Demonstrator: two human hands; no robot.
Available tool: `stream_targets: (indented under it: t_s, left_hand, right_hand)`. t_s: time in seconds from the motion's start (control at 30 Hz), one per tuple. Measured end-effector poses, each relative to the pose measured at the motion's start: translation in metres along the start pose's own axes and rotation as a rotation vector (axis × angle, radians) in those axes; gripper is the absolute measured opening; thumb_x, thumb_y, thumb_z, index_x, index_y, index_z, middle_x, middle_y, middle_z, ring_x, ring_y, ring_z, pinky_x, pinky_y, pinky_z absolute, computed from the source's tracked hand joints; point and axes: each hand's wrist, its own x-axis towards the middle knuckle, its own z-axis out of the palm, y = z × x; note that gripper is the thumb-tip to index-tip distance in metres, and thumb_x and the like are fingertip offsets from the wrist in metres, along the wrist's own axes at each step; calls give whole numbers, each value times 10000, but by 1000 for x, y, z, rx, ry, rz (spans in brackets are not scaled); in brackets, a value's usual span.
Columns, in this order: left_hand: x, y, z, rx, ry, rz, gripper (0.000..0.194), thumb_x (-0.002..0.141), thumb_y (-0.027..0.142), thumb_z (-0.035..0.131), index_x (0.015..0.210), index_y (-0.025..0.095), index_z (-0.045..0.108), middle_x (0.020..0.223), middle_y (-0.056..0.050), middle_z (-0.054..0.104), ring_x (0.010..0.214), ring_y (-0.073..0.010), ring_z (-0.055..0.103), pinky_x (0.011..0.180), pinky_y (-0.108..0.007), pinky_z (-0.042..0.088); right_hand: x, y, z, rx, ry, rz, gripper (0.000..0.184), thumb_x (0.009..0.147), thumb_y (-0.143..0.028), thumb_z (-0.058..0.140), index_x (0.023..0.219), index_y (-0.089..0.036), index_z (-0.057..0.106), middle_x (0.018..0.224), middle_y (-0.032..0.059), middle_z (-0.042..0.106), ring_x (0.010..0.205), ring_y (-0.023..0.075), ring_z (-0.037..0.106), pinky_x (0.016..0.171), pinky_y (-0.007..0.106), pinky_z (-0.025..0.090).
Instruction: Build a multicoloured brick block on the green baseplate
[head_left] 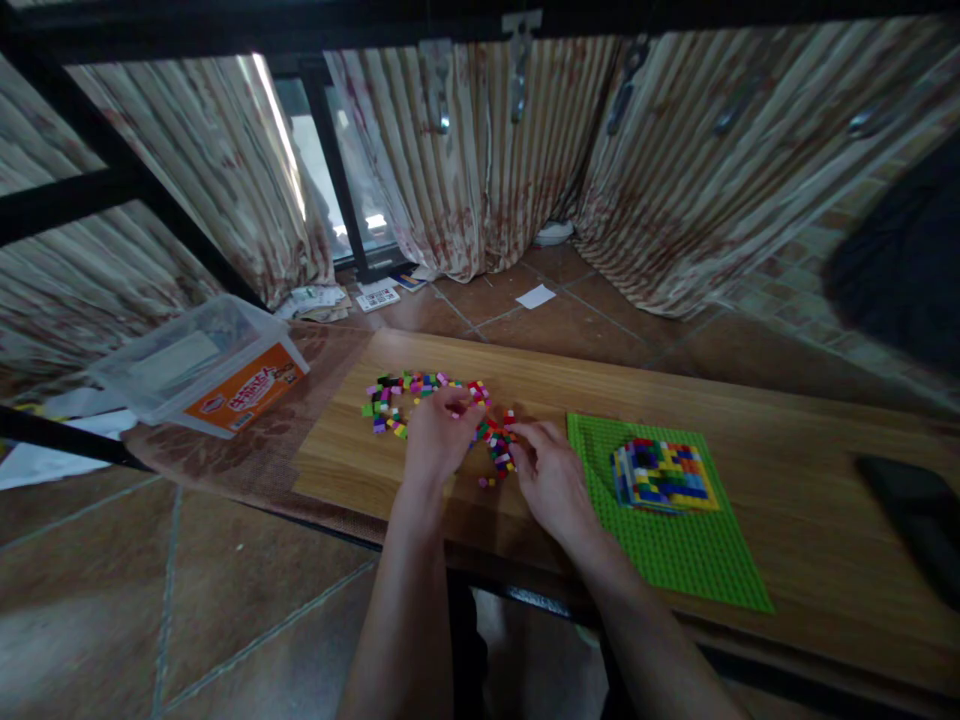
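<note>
Small coloured toy bricks lie loose in a curved scatter on the wooden table. My left hand is over the middle of them, thumb and fingers drawn together; whatever is between the fingertips is too small to make out. At the right end of the scatter, my right hand touches a small cluster of bricks, with its thumb and index finger curved and a little apart. To the right of that hand, a green baseplate carries a low, multicoloured block of joined bricks with a dark opening in its top.
A clear plastic box with an orange label stands on brown cloth at the table's left end. A dark flat object lies at the right. Striped curtains hang behind, with papers on the tiled floor.
</note>
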Motion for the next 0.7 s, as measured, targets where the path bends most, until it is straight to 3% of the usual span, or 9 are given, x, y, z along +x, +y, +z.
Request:
stream_targets:
  t_s: [0.13, 0.3, 0.4, 0.5, 0.6, 0.7]
  left_hand:
    - [-12, 2, 12, 447, -120, 104, 172, 697, 240, 697, 860, 186, 701, 831, -82, 720, 794, -229, 652, 721, -323, 466]
    - [-15, 1, 19, 598, -160, 90, 106, 745, 187, 631, 833, 172, 689, 845, -93, 710, 824, -230, 654, 743, -327, 464]
    - [-12, 4, 17, 531, -177, 139, 83, 773, 176, 601, 789, 172, 682, 815, -72, 698, 793, -204, 641, 749, -321, 470]
    - [-12, 10, 16, 310, -223, 301, 67, 783, 187, 612, 804, 177, 675, 851, -46, 685, 850, -180, 627, 809, -311, 479]
    - [-16, 17, 18, 85, -293, 420, 95, 809, 194, 607, 889, 187, 658, 916, -33, 672, 885, -162, 621, 833, -296, 485]
    - [-23, 21, 25, -21, -356, 445, 106, 838, 188, 590, 928, 193, 646, 932, -30, 675, 887, -155, 630, 841, -292, 489]
  right_hand:
    - [-1, 3, -3, 35, 31, 3, 257, 887, -189, 499, 1089, -210, 655, 1014, 86, 640, 909, 227, 624, 818, 375, 509]
    - [-4, 4, -9, 62, 48, 22, 241, 886, -204, 509, 1069, -201, 665, 1041, 95, 646, 910, 222, 628, 818, 372, 512]
    - [-4, 2, -14, 121, 66, 20, 231, 887, -211, 508, 1047, -202, 675, 1028, 94, 657, 899, 215, 633, 808, 361, 516]
    - [-4, 1, -21, 260, 124, 42, 217, 890, -245, 515, 1019, -206, 685, 984, 82, 678, 868, 200, 641, 768, 338, 520]
    - [-2, 1, -27, 520, 210, 130, 213, 888, -315, 538, 975, -205, 698, 930, 67, 709, 829, 186, 654, 735, 319, 528]
    - [1, 3, -33, 774, 259, 222, 209, 855, -365, 592, 930, -209, 708, 880, 48, 728, 777, 170, 658, 682, 295, 532]
